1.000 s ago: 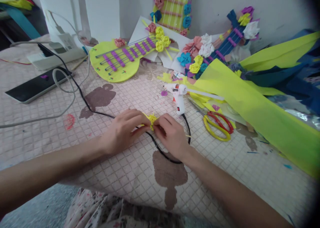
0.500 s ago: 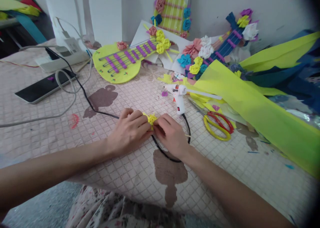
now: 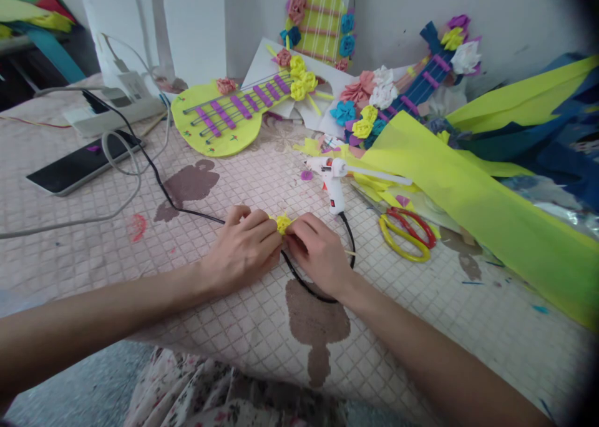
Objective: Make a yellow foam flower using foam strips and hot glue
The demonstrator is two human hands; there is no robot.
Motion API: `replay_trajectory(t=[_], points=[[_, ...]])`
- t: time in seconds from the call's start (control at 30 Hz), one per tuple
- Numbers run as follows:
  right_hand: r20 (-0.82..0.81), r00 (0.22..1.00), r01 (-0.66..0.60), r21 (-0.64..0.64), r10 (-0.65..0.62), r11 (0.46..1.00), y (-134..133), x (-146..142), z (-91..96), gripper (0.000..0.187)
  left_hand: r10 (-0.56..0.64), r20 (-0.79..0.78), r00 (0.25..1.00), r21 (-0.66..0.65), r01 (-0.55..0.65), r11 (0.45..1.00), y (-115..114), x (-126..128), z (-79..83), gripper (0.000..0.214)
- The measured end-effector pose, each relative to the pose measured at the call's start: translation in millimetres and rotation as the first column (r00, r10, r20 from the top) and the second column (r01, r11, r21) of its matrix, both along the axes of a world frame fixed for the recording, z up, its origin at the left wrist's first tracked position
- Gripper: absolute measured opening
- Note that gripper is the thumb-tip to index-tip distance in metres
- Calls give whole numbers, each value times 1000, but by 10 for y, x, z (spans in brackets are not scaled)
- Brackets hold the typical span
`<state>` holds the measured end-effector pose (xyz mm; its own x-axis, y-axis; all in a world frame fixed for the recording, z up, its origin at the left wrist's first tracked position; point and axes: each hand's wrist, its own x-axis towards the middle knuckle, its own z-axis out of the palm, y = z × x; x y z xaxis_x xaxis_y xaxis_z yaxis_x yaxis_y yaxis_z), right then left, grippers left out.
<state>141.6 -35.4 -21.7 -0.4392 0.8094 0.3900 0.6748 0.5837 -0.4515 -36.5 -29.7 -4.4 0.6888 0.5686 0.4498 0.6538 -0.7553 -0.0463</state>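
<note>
Between my two hands, low over the quilted tablecloth, is a small yellow paper flower [image 3: 283, 223]. My left hand [image 3: 248, 240] grips it from the left, fingers curled and knuckles up. From the other side my right hand [image 3: 321, 249] pinches its edge between thumb and fingers. The fingertips hide much of the flower. A black cord [image 3: 304, 282] runs beneath both hands. Just beyond my right hand lies a white glue gun [image 3: 333, 183] on its side, with a glue stick protruding from its back.
Scissors [image 3: 405, 235] with red and yellow handles lie on the right, beside a long yellow-green paper strip [image 3: 486, 227]. Paper guitars, one yellow [image 3: 219, 124] and one blue [image 3: 421, 90], stand at the back. A phone [image 3: 84, 165] and a power strip [image 3: 112, 115] are on the left.
Both hands stay nearly in place, still on the yellow flower, with slight finger movement around it. The whole view has shifted a little.
</note>
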Motion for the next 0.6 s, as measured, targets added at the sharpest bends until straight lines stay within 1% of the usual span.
replay_trajectory(t=[0.1,0.17,0.23,0.33,0.37,0.43,0.5,0.53,0.6], points=[[-3,1000,7,7,-7,1000,3,5,2,16,-13,-25,1000,3,13,1000,-4,-8,-5,25],[-3,1000,9,8,-9,1000,4,10,2,15,-20,-3,1000,-19,20,1000,-4,-19,5,23],[3,1000,10,7,-10,1000,3,14,3,14,-10,72,997,-64,14,998,7,-35,21,19],[3,1000,2,-5,-2,1000,-2,16,4,12,55,212,976,-169,-19,985,52,-66,45,11],[-1,1000,-1,-13,0,1000,-3,16,4,12,70,260,963,-206,-16,978,71,-77,51,9],[-2,1000,-7,-24,7,1000,-3,17,3,14,65,358,932,-277,39,960,108,-97,63,5],[18,1000,-20,-20,20,1000,-1,20,1,15,51,477,877,-347,135,928,129,-111,81,5],[37,999,-29,-11,30,999,0,22,0,16,62,535,843,-396,186,899,134,-115,93,6],[79,996,-42,10,41,999,3,24,-1,18,129,627,768,-515,285,808,137,-121,116,7]])
